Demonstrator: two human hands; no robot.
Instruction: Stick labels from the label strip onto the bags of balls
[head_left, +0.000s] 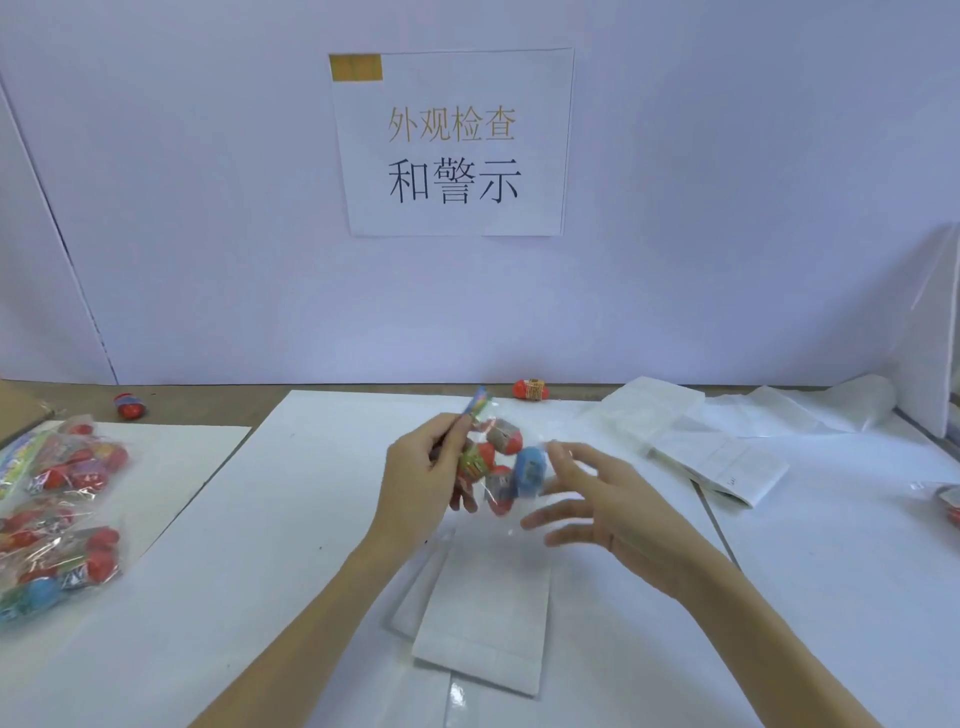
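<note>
Head view, one item in hand: we hold a clear bag of balls (501, 467) above the middle of the desk (260, 597), its printed header card pointing up and away.

Left hand (421, 480): fingers (451, 427) curled round the bag's top edge, pinching it below the header.

Right hand (597, 501): spread loosely, fingers straight, holding nothing; fingertips lie just beside the bag's right side, and whether they touch the film we cannot tell through the blur.

Label strip (485, 613): white, folded, flat on the desk near us, directly below the bag. A second stack of strips (719, 462) lies to the right.

Further bags of balls (57, 514): piled at the left edge. Two loose balls (531, 389) rest at the far edge under a printed wall notice (452, 145).

Handling note, as we judge it: the bag is not yet labelled. We would do well to lay it flat, smooth a clear patch of film over the balls, peel one label cleanly by its corner, and press from the centre outward so no crease forms.
</note>
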